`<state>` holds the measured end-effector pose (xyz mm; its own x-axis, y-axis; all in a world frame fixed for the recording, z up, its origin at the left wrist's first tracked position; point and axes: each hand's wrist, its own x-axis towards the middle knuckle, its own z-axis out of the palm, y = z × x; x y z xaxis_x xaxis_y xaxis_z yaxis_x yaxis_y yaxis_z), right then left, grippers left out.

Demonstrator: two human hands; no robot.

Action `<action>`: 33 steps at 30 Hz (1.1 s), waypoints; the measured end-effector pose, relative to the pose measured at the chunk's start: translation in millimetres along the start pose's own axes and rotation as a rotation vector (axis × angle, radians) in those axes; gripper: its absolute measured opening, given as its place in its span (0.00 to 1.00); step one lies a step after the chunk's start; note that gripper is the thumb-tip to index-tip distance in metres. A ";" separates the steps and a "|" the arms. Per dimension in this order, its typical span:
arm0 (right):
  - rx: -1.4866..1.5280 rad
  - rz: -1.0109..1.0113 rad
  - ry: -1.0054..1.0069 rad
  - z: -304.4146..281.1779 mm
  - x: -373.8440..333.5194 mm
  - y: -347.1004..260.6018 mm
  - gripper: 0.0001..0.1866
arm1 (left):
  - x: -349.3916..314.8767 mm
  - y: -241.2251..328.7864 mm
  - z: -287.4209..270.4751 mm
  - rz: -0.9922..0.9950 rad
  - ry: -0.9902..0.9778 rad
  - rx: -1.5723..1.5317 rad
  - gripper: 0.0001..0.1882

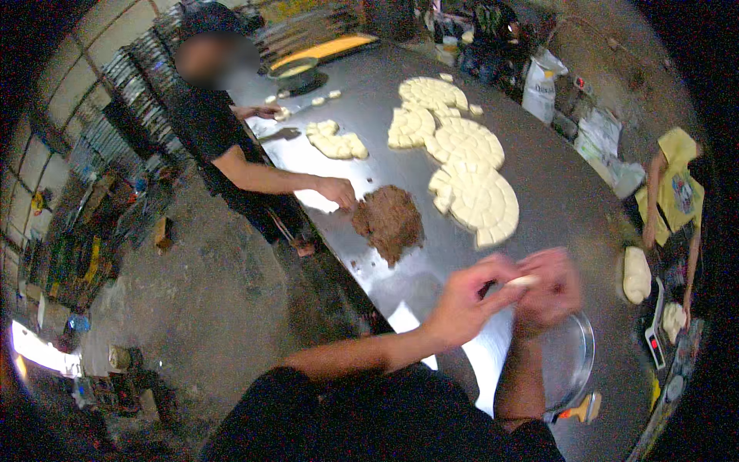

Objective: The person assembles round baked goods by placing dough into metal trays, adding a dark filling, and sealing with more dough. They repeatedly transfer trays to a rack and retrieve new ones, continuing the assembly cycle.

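Over the near part of the metal table, my left hand (pixel 469 302) pinches a small pale piece of dough (pixel 523 282) between thumb and fingers. My right hand (pixel 548 291), blurred by motion, is curled around the other side of that piece, and its fingers partly hide it. Beyond my hands lie flat rounds of cut dough pieces (pixel 469 196), packed edge to edge. Left of these sits a crumbly brown mound of filling (pixel 391 225). A smaller cluster of dough pieces (pixel 336 142) rests farther off.
A co-worker in black reaches one hand (pixel 335 192) to the brown mound. A bowl (pixel 294 75) stands at the far end. Near my right forearm are a round metal tray (pixel 590 346) and a wooden-handled tool (pixel 590 408). At right, a person in yellow (pixel 677 181) stands by dough lumps (pixel 637 275).
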<state>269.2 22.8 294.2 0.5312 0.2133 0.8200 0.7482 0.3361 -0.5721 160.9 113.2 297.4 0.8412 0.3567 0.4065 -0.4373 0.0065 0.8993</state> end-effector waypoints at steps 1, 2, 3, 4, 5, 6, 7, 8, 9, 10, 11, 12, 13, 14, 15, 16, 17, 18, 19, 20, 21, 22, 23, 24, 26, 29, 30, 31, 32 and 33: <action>-0.018 -0.046 -0.015 -13.6 8.0 -4.0 0.11 | 12.2 14.6 22.7 0.170 0.023 0.063 0.09; -0.020 -0.030 0.074 -20.1 10.7 -10.2 0.13 | 19.2 26.6 39.7 0.255 0.057 0.227 0.11; -0.025 -0.015 0.165 -23.0 12.4 -16.6 0.16 | 31.2 35.0 55.7 0.258 0.117 0.215 0.16; -0.028 -0.009 0.256 -23.4 11.1 -24.1 0.18 | 33.9 39.6 61.3 0.085 0.164 0.022 0.18; 0.007 0.076 0.328 -24.1 5.7 -35.9 0.19 | 35.4 40.8 67.3 -0.105 0.143 -0.135 0.21; 0.126 0.046 0.333 -21.9 1.3 -44.3 0.21 | 33.9 38.4 63.9 -0.196 0.137 -0.308 0.23; 0.299 0.091 0.321 -21.9 -7.8 -56.4 0.22 | 33.6 32.5 57.9 -0.308 0.096 -0.309 0.26; 0.462 0.127 0.266 -21.6 -13.1 -63.3 0.20 | 26.7 25.5 47.0 -0.339 0.066 -0.326 0.28; 0.515 0.209 0.206 -19.5 -19.9 -65.8 0.18 | 18.5 15.9 34.2 -0.373 0.069 -0.228 0.29; 0.447 0.284 0.143 -17.0 -28.4 -65.6 0.16 | 8.0 4.1 22.2 -0.460 0.149 0.012 0.31; 0.289 0.425 0.080 -14.2 -36.4 -59.6 0.14 | 4.7 -10.6 -6.5 -0.465 0.187 0.044 0.31; 0.061 0.615 0.076 -9.3 -47.0 -48.9 0.12 | 0.0 -26.5 -33.4 -0.471 0.226 0.076 0.31; -0.047 0.431 -0.117 4.1 -57.8 -27.8 0.10 | -5.6 -42.3 -64.9 -0.413 0.224 -0.212 0.32; -0.143 0.303 -0.331 23.1 -73.1 -5.2 0.11 | -20.8 -61.4 -81.7 -0.559 0.358 -0.393 0.29; 0.000 0.440 -0.551 34.8 -93.2 10.0 0.12 | -37.9 -76.4 -112.2 -0.754 0.268 -0.610 0.23; 0.112 0.662 -0.823 47.7 -114.4 24.9 0.15 | -63.6 -93.2 -126.0 -0.925 0.386 -0.469 0.18; -0.045 0.794 -0.884 61.9 -131.7 44.6 0.18 | -89.0 -108.1 -140.4 -1.073 0.422 -0.370 0.14; -0.280 0.942 -1.022 76.5 -145.9 64.8 0.22 | -113.9 -121.4 -153.7 -1.200 0.541 -0.386 0.12; -0.356 0.673 -0.875 91.6 -157.5 85.1 0.24 | -140.6 -133.0 -158.8 -1.112 0.663 -0.412 0.15; -0.475 0.436 -0.784 107.4 -164.0 106.8 0.26 | -159.5 -143.0 -168.0 -1.016 0.693 -0.502 0.16; -0.496 0.228 -0.671 123.2 -166.7 128.8 0.27 | -175.6 -149.2 -177.2 -0.981 0.756 -0.583 0.17; -0.512 0.190 -0.721 135.5 -168.1 147.4 0.26 | -187.8 -152.2 -186.0 -0.918 0.784 -0.674 0.18; -0.522 0.146 -0.768 147.1 -168.4 163.6 0.26 | -196.0 -152.7 -192.6 -0.957 0.849 -0.698 0.20; -0.552 0.146 -0.833 155.5 -171.0 174.4 0.26 | -199.5 -150.1 -199.7 -0.968 0.874 -0.729 0.22; -0.579 0.119 -0.985 162.3 -171.0 188.2 0.27 | -193.2 -142.0 -213.9 -0.991 0.915 -0.754 0.23; -0.583 0.219 -0.821 120.7 -166.0 175.4 0.27 | -172.1 -131.0 -227.6 -0.989 0.890 -0.741 0.21; -0.580 0.212 -0.744 94.8 -164.0 161.0 0.26 | -165.2 -129.5 -229.9 -0.975 0.865 -0.716 0.21; -0.626 0.353 -0.580 59.3 -162.1 141.4 0.28 | -161.5 -127.5 -231.2 -0.896 0.753 -0.728 0.21; -0.720 0.407 -0.516 16.1 -159.2 118.7 0.30 | -157.9 -128.0 -231.5 -0.904 0.755 -0.733 0.22; -0.956 0.421 -0.444 -27.6 -159.1 94.3 0.34 | -156.9 -128.6 -231.1 -0.894 0.757 -0.745 0.22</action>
<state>266.2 -4.8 109.2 0.7665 0.5144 0.3845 0.6418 -0.6367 -0.4275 11.6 272.3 80.7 0.6519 0.3795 -0.6566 -0.1140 0.9050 0.4099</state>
